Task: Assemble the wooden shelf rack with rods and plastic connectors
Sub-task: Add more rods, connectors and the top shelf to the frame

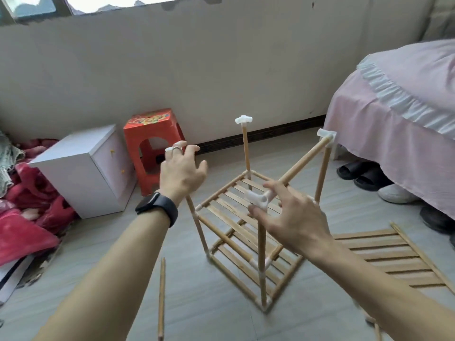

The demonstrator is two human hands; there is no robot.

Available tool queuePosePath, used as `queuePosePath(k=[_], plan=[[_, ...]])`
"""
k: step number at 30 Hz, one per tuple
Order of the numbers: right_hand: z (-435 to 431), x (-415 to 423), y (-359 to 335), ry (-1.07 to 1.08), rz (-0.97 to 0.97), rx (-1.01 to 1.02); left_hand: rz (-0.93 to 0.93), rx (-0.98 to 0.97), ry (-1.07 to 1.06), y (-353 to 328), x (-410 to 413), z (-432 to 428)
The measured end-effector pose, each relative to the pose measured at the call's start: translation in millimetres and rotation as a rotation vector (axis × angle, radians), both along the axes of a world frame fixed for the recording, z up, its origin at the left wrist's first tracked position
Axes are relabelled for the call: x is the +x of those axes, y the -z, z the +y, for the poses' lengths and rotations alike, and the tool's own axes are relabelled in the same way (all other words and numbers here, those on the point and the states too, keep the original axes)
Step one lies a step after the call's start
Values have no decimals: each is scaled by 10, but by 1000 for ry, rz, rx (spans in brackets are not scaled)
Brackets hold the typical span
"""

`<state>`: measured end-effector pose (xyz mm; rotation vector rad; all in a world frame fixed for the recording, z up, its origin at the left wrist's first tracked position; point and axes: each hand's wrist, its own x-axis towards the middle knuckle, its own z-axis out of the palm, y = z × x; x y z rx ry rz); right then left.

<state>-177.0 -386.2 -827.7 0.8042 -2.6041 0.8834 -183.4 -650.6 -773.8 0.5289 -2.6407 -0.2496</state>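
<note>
L hand (pixel 182 173): raised over the rack's left corner, fingers curled & spread; a small white bit shows at the fingertips. Can't tell if it's a connector being pinched or sth else, so grasp unclear
R hand (pixel 293 217): released, fingers splayed around the near connector (pixel 258 199), thumb just under it, nothing gripped
Rack (pixel 231 193): stands upright on the floor (pixel 202 316) between both hands, near the bed (pixel 394 107), slightly blurred
Done so far: bottom & middle slatted shelves are framed in; four upper posts are up; the back-left connector (pixel 243 119) & back-right connector (pixel 326 135) cap their posts; one top rod (pixel 302 161) runs from the near connector to the back-right one
Left post top: hidden behind L hand, so its cap can't be confirmed
Still to do, prob.: remaining top rods and the top shelf. A slat panel (pixel 389 254) lies flat on the floor to the right, apart from the rack, and a loose rod (pixel 161 299) lies on the floor near the L forearm
Progress guess: well past halfway, top tier only
Look of it: pale bare-wood rods & slats, white plastic joints at every corner, light open frame; posts lean a bit, so joints may not be fully seated
</note>
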Motion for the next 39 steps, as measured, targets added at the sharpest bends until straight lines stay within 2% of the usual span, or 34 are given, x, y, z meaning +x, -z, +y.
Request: queuePosePath(k=[3, 6, 9, 12, 15, 18, 22, 24, 28, 32, 34, 37, 39], plan=[[26, -98, -9, 16, 73, -62, -35, -2, -116, 0, -82, -355], [146, -288, 11, -2, 16, -133, -69, 136, -154, 54, -181, -597], [354, -568, 42, -32, -50, -188, 43, 388, -87, 165, -208, -676], [448, -812, 173, 39, -15, -230, 128, 625, -48, 223, -133, -626], [420, -985, 322, 195, -71, -364, 103, 708, 31, 294, 12, -492], [374, -1089, 391, 363, -150, -372, 166, 768, 92, 415, 157, -319], [354, -1070, 465, 360, -137, -311, 272, 922, 162, 516, 266, -203], [344, -1029, 474, 294, -79, -352, 331, 915, 144, 555, 304, -141], [331, -1019, 393, 299, -39, -512, 442, 691, 27, 666, 349, 55], [416, -1119, 373, 418, -87, -363, 447, 598, -68, 694, 391, 239], [441, -1159, 347, 522, -265, -242, 387, 539, -45, 679, 420, 364], [451, -1043, 353, 542, -642, 198, 263, 507, 38, 558, 462, 597], [420, -864, 345, 337, -699, 410, 164, 602, 176, 473, 507, 739]])
